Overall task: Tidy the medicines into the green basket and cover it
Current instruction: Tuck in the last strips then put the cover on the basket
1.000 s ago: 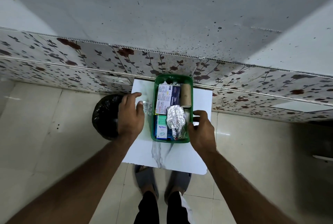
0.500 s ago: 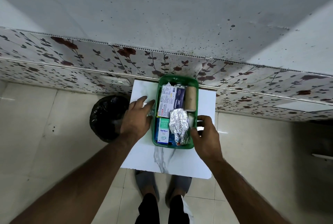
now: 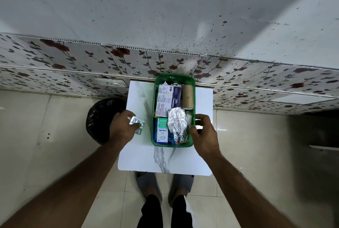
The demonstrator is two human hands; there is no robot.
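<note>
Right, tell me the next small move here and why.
Probably carry the left hand rightward and drop its foil blister strips into the green basket. They are pinched outside the basket's left wall, over the white table, while the right hand rests at the right rim.

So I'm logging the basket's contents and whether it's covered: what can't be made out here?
- Head view: small print on the foil strips in the left hand, too small.
- Green basket bottom, hidden under boxes.
- Any cover: none in view.
- Right hand fingertips hide the rim.
</note>
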